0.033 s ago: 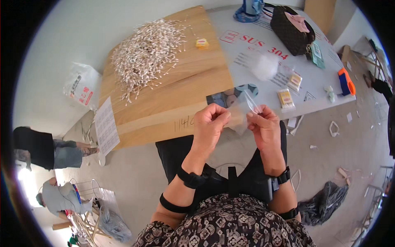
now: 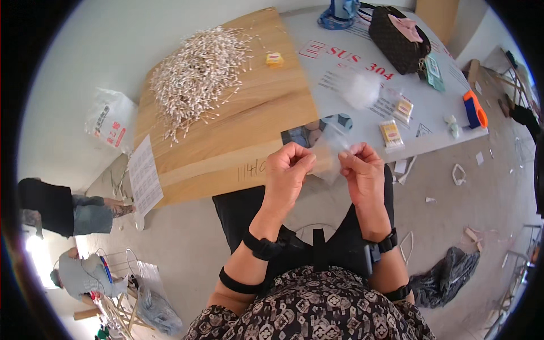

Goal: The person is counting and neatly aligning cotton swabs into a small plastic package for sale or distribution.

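My left hand is closed in a pinch on the left edge of a clear plastic bag. My right hand pinches the bag's other side, so it spans the gap between both hands at the table's near edge. The bag is thin and see-through; whether its mouth is parted I cannot tell. Beyond my hands lies a large loose pile of cotton swabs on the wooden board. To the right are two small packs with yellow labels, a nearer pack and a farther pack.
A small yellow packet lies on the wooden board. The grey sheet holds a heap of clear bags, a brown handbag, a blue bag and an orange-and-blue tool. A printed paper hangs at the left edge.
The bright fold of the bag by my right fingers has flattened and shifted. Both hands stay almost in place, keeping their pinch. The whole view has moved slightly.
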`<state>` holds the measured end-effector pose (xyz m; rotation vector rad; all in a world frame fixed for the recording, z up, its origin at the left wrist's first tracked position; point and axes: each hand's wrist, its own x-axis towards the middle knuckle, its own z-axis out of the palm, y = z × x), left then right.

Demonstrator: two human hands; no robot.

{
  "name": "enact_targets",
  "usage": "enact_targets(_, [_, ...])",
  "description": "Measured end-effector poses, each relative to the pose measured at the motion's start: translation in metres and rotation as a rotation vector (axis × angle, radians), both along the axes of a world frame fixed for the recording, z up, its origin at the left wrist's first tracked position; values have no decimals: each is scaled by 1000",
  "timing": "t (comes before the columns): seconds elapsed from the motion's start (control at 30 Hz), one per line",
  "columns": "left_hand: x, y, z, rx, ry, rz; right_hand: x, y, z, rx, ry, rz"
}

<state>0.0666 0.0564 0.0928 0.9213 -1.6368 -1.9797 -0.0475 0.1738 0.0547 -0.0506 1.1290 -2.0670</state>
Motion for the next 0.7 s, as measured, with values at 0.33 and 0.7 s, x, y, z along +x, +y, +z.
enact_targets(0.33, [7,5,-7,-152,11,-188,-7,16,1,-64,41,-4])
enact_targets(0.7, [8,11,-7,-609,-174,-312,-7,27,14,82,319,416])
